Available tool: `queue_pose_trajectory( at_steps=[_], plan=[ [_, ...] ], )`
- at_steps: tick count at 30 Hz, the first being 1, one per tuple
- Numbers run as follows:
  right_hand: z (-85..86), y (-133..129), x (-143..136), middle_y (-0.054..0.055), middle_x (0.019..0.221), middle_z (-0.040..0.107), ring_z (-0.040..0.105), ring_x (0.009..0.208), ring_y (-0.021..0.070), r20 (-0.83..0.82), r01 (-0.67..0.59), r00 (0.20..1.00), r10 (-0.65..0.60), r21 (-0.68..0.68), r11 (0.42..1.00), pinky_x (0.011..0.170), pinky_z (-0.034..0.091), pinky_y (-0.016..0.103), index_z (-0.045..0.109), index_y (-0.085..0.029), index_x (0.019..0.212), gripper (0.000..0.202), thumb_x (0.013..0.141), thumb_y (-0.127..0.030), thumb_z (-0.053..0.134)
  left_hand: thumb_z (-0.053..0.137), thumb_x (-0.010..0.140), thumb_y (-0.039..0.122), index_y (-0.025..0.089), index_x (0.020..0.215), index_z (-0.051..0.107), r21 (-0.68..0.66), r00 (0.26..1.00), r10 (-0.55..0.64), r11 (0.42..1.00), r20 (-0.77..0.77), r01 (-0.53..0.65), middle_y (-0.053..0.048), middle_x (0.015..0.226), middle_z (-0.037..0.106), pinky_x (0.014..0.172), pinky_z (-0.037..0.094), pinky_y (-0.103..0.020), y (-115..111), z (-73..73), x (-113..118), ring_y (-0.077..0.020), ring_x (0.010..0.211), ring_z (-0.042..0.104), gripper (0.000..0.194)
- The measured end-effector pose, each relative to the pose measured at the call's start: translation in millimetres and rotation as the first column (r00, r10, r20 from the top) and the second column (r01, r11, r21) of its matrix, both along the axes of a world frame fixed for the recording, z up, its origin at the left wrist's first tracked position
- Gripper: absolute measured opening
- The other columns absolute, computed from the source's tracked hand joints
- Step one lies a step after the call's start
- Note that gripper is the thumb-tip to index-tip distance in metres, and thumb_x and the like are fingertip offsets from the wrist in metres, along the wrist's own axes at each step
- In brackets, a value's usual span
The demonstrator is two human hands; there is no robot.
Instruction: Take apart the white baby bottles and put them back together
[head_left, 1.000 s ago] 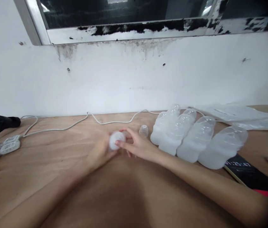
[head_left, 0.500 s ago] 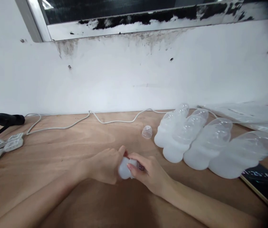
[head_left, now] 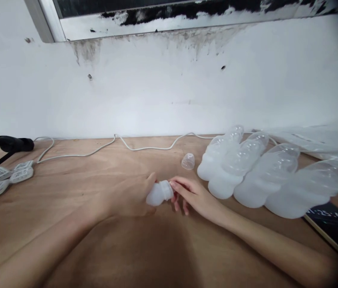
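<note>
A white wall [head_left: 145, 96] is filling twelve o'clock, meeting the wooden tabletop [head_left: 79, 176] at a back edge where a white cable [head_left: 148, 148] is running. Taking the held bottle as my dial's centre, I'm seeing frosted pieces with clear domes [head_left: 265, 176] crowding between two and three o'clock, narrowing travel there; a dark-screened device [head_left: 325, 224] is lying just past three. Bare wood is leaving me more room toward six and ten.

The left hand [head_left: 136, 196], blurred, is gripping the body of the white bottle [head_left: 157, 194]. The right hand [head_left: 197, 196], wrapping the neck half a second ago, is now only touching its rim with its fingertips; I can't tell whether they're pinching. The neck is showing more fully, so I'm judging that end easier to reach. A small clear cap [head_left: 188, 161] is standing apart at one o'clock.
</note>
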State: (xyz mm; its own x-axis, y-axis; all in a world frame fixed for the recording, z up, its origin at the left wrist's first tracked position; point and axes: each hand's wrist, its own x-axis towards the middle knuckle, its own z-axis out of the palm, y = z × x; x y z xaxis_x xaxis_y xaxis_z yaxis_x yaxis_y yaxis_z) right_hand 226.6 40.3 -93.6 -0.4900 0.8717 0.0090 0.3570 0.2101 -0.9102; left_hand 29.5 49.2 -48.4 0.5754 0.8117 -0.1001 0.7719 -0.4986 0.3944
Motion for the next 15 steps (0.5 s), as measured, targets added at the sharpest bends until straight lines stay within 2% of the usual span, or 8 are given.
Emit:
queue_pose_trajectory(
  at_steps=[2,4,7,9,11,13,14,15],
  plan=[
    [-1.5,2,4,0.002,0.068,0.055,0.051,0.046,0.0074,-0.019,0.035,0.999,-0.032,0.151,0.988,0.04,0.042,0.02,0.046,-0.014,0.103,0.035,0.085,-0.04,0.031,0.057,0.062,0.039,0.02,0.1,0.045,-0.019,0.999,-0.046,0.999,-0.004,0.046,-0.003,0.091,0.052,0.057,0.038,-0.023,2,4.8,0,-0.0162,0.074,0.051,0.044],
    [-0.7,1,7,0.003,0.078,0.057,0.052,0.052,0.0069,0.002,0.03,0.999,-0.034,0.414,0.91,0.047,0.045,0.02,0.046,-0.017,0.107,0.028,0.085,-0.03,0.037,0.057,0.064,0.043,0.023,0.103,0.045,-0.122,0.99,-0.141,0.983,-0.009,0.138,-0.001,0.097,0.051,0.064,0.038,-0.022,7,14.8,-6,-0.0156,0.081,0.05,0.046],
    [0.6,-2,11,0.005,0.092,0.055,0.054,0.077,0.0103,0.054,-0.035,0.998,-0.012,0.787,0.616,0.066,0.046,0.023,0.045,-0.018,0.108,0.028,0.081,-0.013,0.043,0.059,0.065,0.039,0.026,0.108,0.046,-0.3,0.956,-0.292,0.915,-0.035,0.269,0.002,0.098,0.052,0.071,0.037,-0.021,21,29.5,-27,-0.0156,0.088,0.048,0.046],
    [-1.0,-3,12,0.005,0.09,0.054,0.053,0.083,0.0118,0.063,-0.026,0.996,-0.062,0.883,0.469,0.073,0.044,0.024,0.043,-0.017,0.11,0.033,0.079,-0.007,0.043,0.06,0.065,0.037,0.026,0.108,0.047,-0.384,0.952,-0.305,0.882,-0.023,0.274,0.002,0.1,0.053,0.074,0.037,-0.022,35,31.4,-45,-0.017,0.091,0.048,0.046],
    [-5.1,-1,13,0.005,0.085,0.054,0.053,0.076,0.0112,0.083,0.0,0.984,-0.16,0.887,0.461,0.068,0.044,0.023,0.043,-0.016,0.109,0.031,0.079,-0.009,0.044,0.057,0.068,0.037,0.023,0.11,0.046,-0.311,0.982,-0.153,0.933,0.111,0.18,-0.001,0.106,0.052,0.077,0.038,-0.024,52,23.3,-63,-0.0181,0.095,0.048,0.046],
    [-10.2,0,12,0.004,0.082,0.054,0.052,0.067,0.0104,0.176,-0.025,0.955,-0.241,0.853,0.521,0.061,0.044,0.023,0.045,-0.016,0.103,0.025,0.079,-0.014,0.045,0.055,0.069,0.039,0.018,0.111,0.043,-0.102,0.927,0.096,0.993,0.361,-0.063,-0.005,0.106,0.052,0.079,0.039,-0.027,72,6.3,-77,-0.0187,0.095,0.049,0.049],
    [-12.5,1,11,0.003,0.082,0.055,0.052,0.065,0.0103,0.234,-0.047,0.935,-0.267,0.827,0.56,0.059,0.043,0.023,0.046,-0.016,0.1,0.022,0.078,-0.017,0.045,0.055,0.068,0.04,0.015,0.109,0.043,-0.003,0.865,0.21,0.972,0.455,-0.235,-0.007,0.105,0.052,0.08,0.038,-0.028,82,-4.1,-83,-0.0193,0.095,0.049,0.049],
    [-14.2,2,10,0.003,0.082,0.055,0.052,0.064,0.0105,0.288,-0.063,0.913,-0.288,0.798,0.6,0.057,0.043,0.023,0.046,-0.016,0.097,0.019,0.078,-0.019,0.045,0.058,0.064,0.041,0.013,0.107,0.044,0.09,0.798,0.312,0.907,0.515,-0.413,-0.008,0.104,0.052,0.081,0.038,-0.03,91,-14.8,-88,-0.0201,0.094,0.049,0.053]
  ],
)
